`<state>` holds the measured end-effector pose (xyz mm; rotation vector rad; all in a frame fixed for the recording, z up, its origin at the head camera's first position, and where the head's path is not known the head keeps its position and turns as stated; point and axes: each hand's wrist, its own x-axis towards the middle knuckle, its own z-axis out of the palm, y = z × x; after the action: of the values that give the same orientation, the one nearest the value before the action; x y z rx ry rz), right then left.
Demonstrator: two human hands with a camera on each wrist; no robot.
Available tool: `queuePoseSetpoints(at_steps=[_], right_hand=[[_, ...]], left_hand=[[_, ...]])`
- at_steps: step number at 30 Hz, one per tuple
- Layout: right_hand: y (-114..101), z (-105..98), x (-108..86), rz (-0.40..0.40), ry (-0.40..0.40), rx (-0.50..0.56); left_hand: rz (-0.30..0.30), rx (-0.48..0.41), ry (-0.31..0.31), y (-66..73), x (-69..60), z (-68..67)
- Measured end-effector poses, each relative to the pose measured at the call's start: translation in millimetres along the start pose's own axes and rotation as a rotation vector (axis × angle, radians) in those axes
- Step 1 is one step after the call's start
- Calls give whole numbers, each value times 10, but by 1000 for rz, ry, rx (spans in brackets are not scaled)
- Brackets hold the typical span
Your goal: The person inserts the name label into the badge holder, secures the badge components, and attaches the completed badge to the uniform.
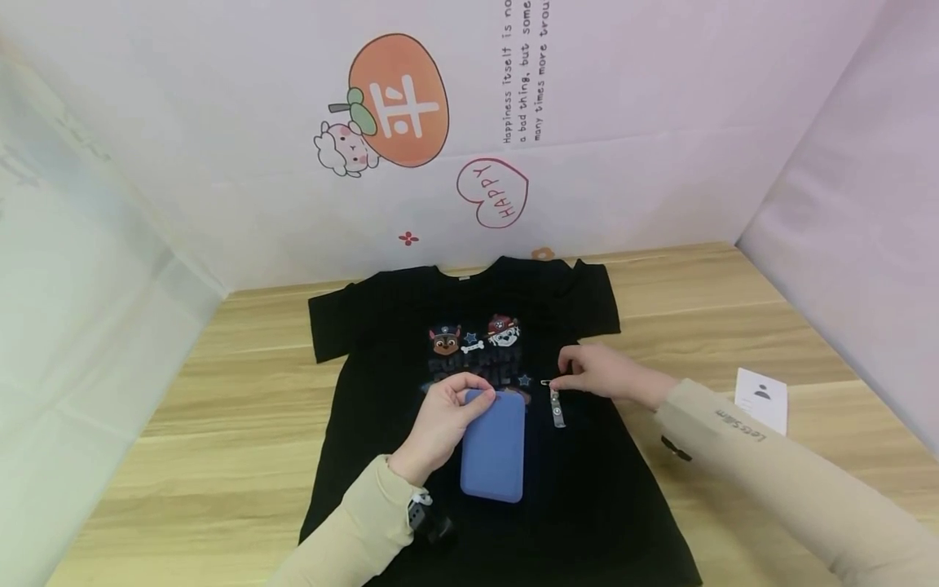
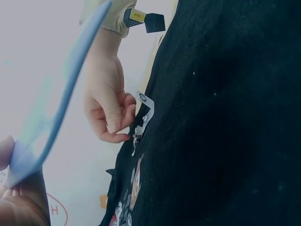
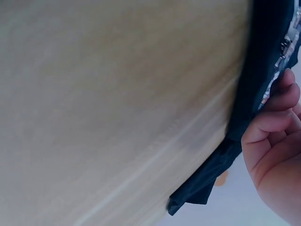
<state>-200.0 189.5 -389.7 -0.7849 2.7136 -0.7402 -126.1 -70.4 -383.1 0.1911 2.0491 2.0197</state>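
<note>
Left hand [image 1: 443, 417] pinches blue holder [image 1: 493, 455] at its top edge, above black shirt [image 1: 381, 391]. Right hand [image 1: 607, 373], fingers bent, at clip [image 1: 557, 409] on shirt; cannot tell whether gripped.

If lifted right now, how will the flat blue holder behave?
Likely fairly stiff: the flat blue holder shows no fold, though the left hand grips only one end. Probably light, given its thin edge. Maybe slippery; its face looks smooth.

The left hand [image 1: 443, 420] pinches a blue case [image 1: 493, 456] over the black T-shirt [image 1: 389, 350]. The right hand [image 1: 597, 371] is at a small strap clip [image 1: 556, 408].
</note>
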Motion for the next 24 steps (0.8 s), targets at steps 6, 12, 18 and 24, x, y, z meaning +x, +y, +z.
queuePoseSetpoints(at_steps=[6,12,18,24], right_hand=[[-33,-63,-13,-8,23,27],[-84,-94,-48,20,44,103],[-137,-111,-98,6,54,200],[-205,-129,-127,27,47,320]], left_hand=[[-8,-11,-8,12,18,6],[-11,-24,-21,5,25,10],[-11,-18,-3,7,26,8],[-15,-22,0,5,27,17]])
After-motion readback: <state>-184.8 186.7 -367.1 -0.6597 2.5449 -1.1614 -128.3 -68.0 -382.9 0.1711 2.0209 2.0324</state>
